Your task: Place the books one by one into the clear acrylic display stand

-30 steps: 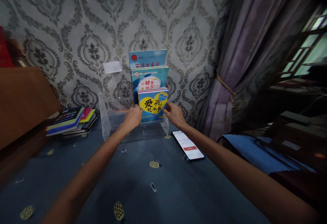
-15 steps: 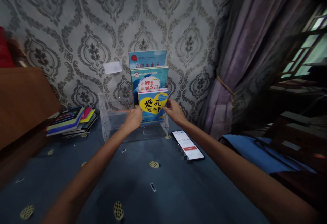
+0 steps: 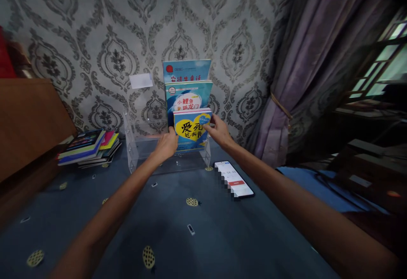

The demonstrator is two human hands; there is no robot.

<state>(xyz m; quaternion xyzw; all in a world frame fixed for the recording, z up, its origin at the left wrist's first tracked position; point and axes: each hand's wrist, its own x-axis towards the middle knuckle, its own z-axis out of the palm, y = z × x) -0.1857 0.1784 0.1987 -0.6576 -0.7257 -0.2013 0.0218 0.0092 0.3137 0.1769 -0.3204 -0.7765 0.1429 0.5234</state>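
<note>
A small blue book with a yellow heart on its cover [image 3: 190, 137] stands upright at the front of a clear acrylic rack [image 3: 152, 160]. My left hand [image 3: 167, 143] is closed on its left edge. With thumb on the cover and fingers behind, my right hand [image 3: 220, 130] grips the right edge. Behind it rises a teal book with red lettering [image 3: 187, 90], partly covered. Farther back, a taller blue book [image 3: 186, 68] shows its top part. Whether the heart book rests on the rack's bottom cannot be made out.
At the left lies a stack of books and booklets [image 3: 90, 147] beside a brown wooden box [image 3: 32, 122]. A phone [image 3: 235, 181] lies right of the rack. Patterned wallpaper backs the table, a white paper [image 3: 141, 80] on it. A tied purple curtain [image 3: 282, 101] hangs at right.
The view has shifted slightly. My right hand's thumb now lies farther over the heart book's cover. Both hands stay at the book's sides, and the other books have kept their places.
</note>
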